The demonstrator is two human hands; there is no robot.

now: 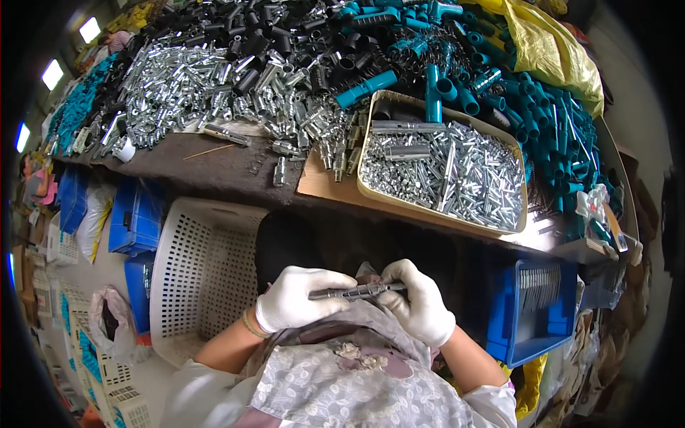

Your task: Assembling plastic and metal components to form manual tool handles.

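Observation:
Just above my lap, my left hand point(303, 298) and my right hand point(419, 303), both in white gloves, hold a slim grey metal tubular part point(357, 291) with ridges along it. It lies nearly level between them. The fingers of my left hand are closed round its left end, and those of my right hand pinch its right end. Beyond them on the bench edge stands a cream tray point(362, 187) filled with small shiny metal pins, with several longer metal tubes lying on top.
Heaps of silver metal fittings point(171, 82), black sleeves point(282, 43) and teal tubes point(539, 118) cover the bench point(193, 167). A white perforated basket point(203, 267) stands at my left, and a blue crate point(546, 317) with metal rods at my right. Blue bins point(135, 217) stand farther left.

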